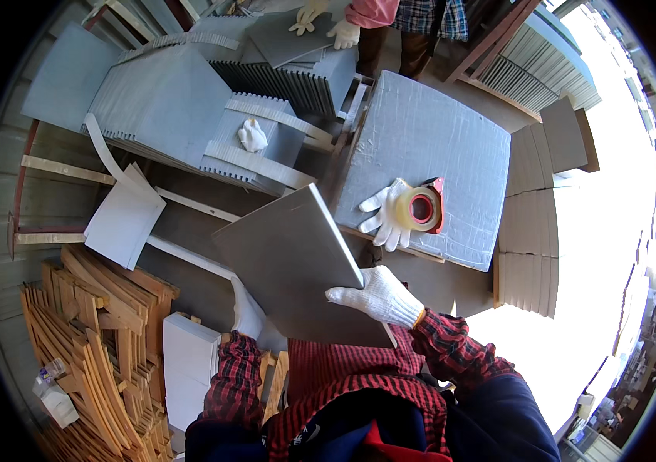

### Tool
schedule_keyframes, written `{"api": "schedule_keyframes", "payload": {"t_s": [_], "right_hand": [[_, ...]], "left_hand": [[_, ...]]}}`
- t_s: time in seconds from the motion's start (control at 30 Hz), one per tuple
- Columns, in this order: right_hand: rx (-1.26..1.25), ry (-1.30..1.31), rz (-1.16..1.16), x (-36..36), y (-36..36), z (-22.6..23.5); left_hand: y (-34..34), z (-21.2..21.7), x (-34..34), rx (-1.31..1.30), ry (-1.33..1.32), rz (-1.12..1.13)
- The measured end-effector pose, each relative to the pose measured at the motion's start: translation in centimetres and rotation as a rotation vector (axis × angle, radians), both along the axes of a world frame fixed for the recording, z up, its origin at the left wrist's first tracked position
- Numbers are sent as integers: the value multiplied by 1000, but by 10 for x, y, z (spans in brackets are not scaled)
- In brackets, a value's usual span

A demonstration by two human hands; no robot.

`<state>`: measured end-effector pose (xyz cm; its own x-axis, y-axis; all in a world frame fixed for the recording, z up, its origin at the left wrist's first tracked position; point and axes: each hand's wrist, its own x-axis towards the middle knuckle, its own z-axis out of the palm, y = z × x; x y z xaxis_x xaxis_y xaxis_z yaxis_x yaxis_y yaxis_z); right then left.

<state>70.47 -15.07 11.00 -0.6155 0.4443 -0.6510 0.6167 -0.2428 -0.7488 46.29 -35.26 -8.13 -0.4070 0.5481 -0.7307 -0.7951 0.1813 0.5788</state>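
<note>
A grey rectangular panel (289, 269) with a pale edge is held tilted in front of my body. My right hand (378, 297), in a white knit glove, grips its right side, thumb lying across the face. At the lower left edge is my left hand (248, 309), also gloved; its fingers are partly hidden by the panel, and it seems to hold that edge. Beyond the panel stands a grey-topped stack or table (436, 131). On its near edge lie a loose white glove (384, 215) and a red tape dispenser (422, 208) with a roll of clear tape.
Grey panels (162, 100) stand in rows on a rack at the left, with a crumpled white glove (252, 135). Wooden slats (104, 346) and a white stack (189, 369) are near left. Boxes (528, 239) stand at right. A co-worker's gloved hands (324, 27) touch far panels.
</note>
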Motion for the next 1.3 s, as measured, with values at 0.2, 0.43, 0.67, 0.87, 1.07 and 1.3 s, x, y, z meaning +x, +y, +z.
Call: {"api": "schedule_keyframes", "payload": {"t_s": [0.2, 0.43, 0.67, 0.87, 1.07, 1.3], "right_hand": [[94, 81, -864, 179, 37, -3], [347, -289, -1499, 391, 110, -163], [277, -210, -1468, 456, 219, -237], [263, -134, -1453, 440, 283, -281], [307, -193, -1393, 428, 292, -282], [701, -630, -881, 445, 287, -283]], "left_hand": [[152, 98, 119, 41, 126, -376], [303, 47, 318, 74, 389, -680], [403, -25, 389, -124, 594, -761], [459, 1, 368, -335, 876, -1178], [428, 74, 349, -134, 1293, -1241], [331, 37, 333, -285, 1884, -1421]]}}
